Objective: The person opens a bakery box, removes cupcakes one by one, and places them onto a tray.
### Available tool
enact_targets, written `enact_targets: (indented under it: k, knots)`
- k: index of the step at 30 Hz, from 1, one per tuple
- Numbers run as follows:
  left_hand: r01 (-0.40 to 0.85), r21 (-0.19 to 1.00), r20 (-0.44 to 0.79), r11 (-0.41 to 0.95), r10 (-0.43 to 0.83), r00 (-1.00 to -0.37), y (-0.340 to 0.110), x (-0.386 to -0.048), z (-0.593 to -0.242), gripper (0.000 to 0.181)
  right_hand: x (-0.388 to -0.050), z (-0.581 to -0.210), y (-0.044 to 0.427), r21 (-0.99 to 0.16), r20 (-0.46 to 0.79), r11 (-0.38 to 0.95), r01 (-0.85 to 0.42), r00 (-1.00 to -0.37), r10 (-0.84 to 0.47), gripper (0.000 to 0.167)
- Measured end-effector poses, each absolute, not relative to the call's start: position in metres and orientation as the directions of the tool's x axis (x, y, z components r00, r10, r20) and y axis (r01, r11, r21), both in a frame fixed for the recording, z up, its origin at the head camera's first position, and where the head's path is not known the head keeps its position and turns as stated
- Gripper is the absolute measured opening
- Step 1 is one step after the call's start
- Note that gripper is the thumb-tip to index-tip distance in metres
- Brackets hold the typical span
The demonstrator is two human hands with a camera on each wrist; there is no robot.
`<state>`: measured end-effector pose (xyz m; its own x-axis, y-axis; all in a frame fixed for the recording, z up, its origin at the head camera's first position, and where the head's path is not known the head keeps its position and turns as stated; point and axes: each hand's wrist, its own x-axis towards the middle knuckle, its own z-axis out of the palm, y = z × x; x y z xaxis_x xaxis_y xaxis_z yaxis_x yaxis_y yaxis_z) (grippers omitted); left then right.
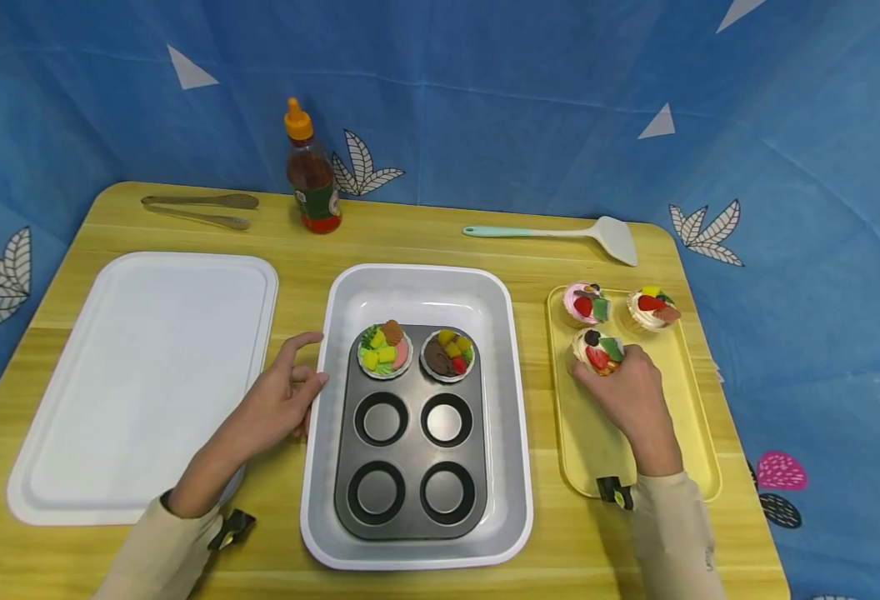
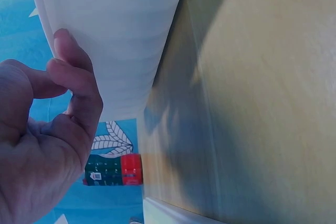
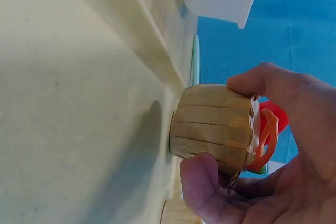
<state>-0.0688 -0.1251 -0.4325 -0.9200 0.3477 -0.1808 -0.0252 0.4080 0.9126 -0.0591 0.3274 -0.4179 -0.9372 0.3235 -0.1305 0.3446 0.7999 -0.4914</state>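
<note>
A cupcake (image 1: 596,353) with cream, strawberry and green topping is pinched between the thumb and fingers of my right hand (image 1: 630,390), over the yellow tray (image 1: 593,450). Its pleated brown paper cup (image 3: 212,124) fills the middle of the right wrist view. Two more cupcakes stand at that tray's far end, one pink (image 1: 584,304) and one cream-coloured (image 1: 648,308). Loosely bent, the fingers of my left hand (image 1: 278,400) touch the left rim of a white deep pan (image 1: 318,467). Inside lies a dark muffin tin (image 1: 413,454); its far cups hold a green-topped cupcake (image 1: 384,352) and a chocolate one (image 1: 447,356).
On the left lies a white tray (image 1: 151,375). Metal tongs (image 1: 200,208) and a sauce bottle with an orange cap (image 1: 314,183) are along the back edge. A spatula (image 1: 560,234) rests behind the yellow tray. Blue cloth (image 1: 485,100) hangs behind the table.
</note>
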Motion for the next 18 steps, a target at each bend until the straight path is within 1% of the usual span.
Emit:
enact_targets:
  k: [6,14,18]
  knots:
    - [-0.022,0.91,-0.178,0.414,0.343,-0.922,-0.125,-0.069,-0.432,0.056,-0.06,-0.423,0.33,-0.482,-0.128,0.802,0.354,-0.934,0.335,0.064]
    - [-0.012,0.909,-0.171,0.416,0.346,-0.922,-0.126,-0.068,-0.432,0.056,-0.061,-0.43,0.332,-0.48,-0.123,0.806,0.346,-0.936,0.328,0.058]
    - [-0.013,0.909,-0.171,0.416,0.347,-0.922,-0.125,-0.068,-0.431,0.056,-0.06,-0.432,0.331,-0.474,-0.12,0.807,0.351,-0.934,0.335,0.06]
